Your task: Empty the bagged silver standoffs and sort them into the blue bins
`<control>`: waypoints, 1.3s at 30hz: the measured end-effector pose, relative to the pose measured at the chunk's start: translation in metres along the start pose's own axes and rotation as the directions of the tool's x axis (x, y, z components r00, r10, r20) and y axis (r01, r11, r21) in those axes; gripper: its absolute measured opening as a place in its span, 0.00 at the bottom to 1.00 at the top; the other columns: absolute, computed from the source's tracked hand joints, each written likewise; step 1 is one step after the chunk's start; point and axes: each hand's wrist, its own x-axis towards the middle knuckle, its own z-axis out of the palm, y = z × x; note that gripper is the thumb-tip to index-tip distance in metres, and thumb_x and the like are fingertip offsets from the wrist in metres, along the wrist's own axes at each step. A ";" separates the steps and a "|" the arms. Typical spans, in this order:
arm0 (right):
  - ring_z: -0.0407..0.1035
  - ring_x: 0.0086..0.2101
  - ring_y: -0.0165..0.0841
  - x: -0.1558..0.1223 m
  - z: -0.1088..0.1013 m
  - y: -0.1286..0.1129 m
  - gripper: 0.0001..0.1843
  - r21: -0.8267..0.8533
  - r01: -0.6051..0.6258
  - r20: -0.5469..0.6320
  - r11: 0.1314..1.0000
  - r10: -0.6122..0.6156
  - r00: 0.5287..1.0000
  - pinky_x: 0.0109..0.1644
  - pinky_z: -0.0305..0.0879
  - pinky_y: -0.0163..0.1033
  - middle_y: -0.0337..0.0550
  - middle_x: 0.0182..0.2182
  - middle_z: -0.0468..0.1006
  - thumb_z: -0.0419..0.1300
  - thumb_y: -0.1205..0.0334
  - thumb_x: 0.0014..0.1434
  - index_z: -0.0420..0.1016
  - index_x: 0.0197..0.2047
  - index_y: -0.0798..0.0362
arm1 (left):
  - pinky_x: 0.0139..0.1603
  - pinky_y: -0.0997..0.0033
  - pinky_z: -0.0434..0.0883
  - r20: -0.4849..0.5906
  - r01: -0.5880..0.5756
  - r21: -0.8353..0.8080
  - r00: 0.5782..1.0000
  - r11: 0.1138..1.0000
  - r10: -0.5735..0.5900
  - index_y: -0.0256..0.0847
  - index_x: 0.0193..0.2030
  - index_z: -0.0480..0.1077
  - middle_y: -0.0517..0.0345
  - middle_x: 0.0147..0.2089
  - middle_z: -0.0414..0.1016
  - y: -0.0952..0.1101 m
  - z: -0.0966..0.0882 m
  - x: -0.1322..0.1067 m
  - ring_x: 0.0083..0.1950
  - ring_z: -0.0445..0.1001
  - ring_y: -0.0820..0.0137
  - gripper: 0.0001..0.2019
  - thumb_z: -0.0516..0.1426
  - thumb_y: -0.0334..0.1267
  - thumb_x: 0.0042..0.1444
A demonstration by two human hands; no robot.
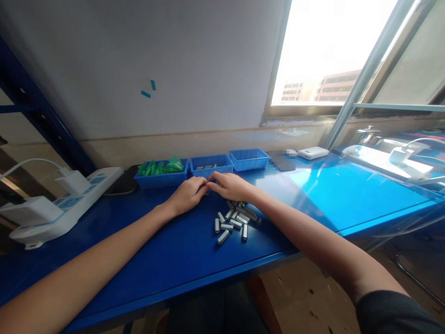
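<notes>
My left hand [188, 194] and my right hand [229, 185] meet just in front of the middle blue bin [225, 163], fingertips together. Both have their fingers bent and closed, and whatever lies between the fingertips is hidden or too small to name. Below my right hand, several silver hex standoffs [227, 227] lie in a loose heap on the blue table [181, 250]. A few small metal parts [205, 166] sit inside the middle bin. The left bin [163, 180] holds green plastic packets [158, 167].
Another blue bin [249, 160] stands at the right of the row. White power strips lie at the left [74, 199] and far right [385, 160]. A dark flat phone-like object [123, 180] is beside the left bin. A white box [313, 152] lies under the window.
</notes>
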 end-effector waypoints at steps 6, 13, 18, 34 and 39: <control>0.71 0.36 0.34 0.000 0.004 -0.001 0.11 -0.095 0.050 0.001 0.994 -0.050 0.999 0.35 0.55 0.34 0.42 0.35 0.78 0.57 0.58 0.60 0.72 0.45 0.52 | 0.35 0.70 0.65 0.018 0.043 -0.025 0.999 0.999 -0.043 0.39 0.30 0.67 0.56 0.31 0.73 0.001 -0.002 0.002 0.34 0.71 0.67 0.19 0.42 0.45 0.65; 0.71 0.39 0.34 0.002 0.004 -0.002 0.14 -0.124 -0.003 -0.009 0.992 0.002 1.000 0.38 0.56 0.34 0.46 0.38 0.78 0.49 0.56 0.65 0.73 0.40 0.52 | 0.47 0.64 0.67 -0.029 0.008 0.040 1.000 0.999 -0.007 0.39 0.44 0.68 0.51 0.42 0.74 0.000 0.006 0.000 0.45 0.71 0.63 0.16 0.42 0.41 0.66; 0.70 0.37 0.33 0.004 0.005 0.002 0.20 -0.078 -0.058 -0.011 0.995 0.057 0.998 0.38 0.55 0.33 0.45 0.36 0.78 0.42 0.54 0.68 0.72 0.35 0.53 | 0.45 0.62 0.67 -0.048 0.035 0.092 0.998 0.995 -0.031 0.40 0.50 0.64 0.52 0.41 0.73 0.002 0.007 -0.003 0.44 0.71 0.61 0.13 0.49 0.42 0.62; 0.72 0.36 0.33 0.001 0.004 -0.002 0.11 -0.086 -0.026 -0.158 0.996 0.012 0.987 0.36 0.57 0.33 0.43 0.36 0.78 0.50 0.57 0.64 0.68 0.46 0.51 | 0.41 0.65 0.66 -0.032 0.065 0.118 0.998 0.991 -0.062 0.41 0.41 0.66 0.53 0.38 0.72 0.006 0.004 -0.002 0.41 0.71 0.63 0.15 0.42 0.44 0.66; 0.73 0.38 0.36 0.005 0.001 0.006 0.15 -0.102 -0.291 -0.342 0.951 0.242 0.908 0.37 0.59 0.35 0.43 0.38 0.79 0.46 0.54 0.66 0.66 0.50 0.50 | 0.49 0.61 0.66 0.004 0.021 0.146 1.000 0.989 -0.022 0.41 0.43 0.69 0.52 0.43 0.71 0.002 0.007 -0.001 0.45 0.69 0.62 0.14 0.47 0.45 0.63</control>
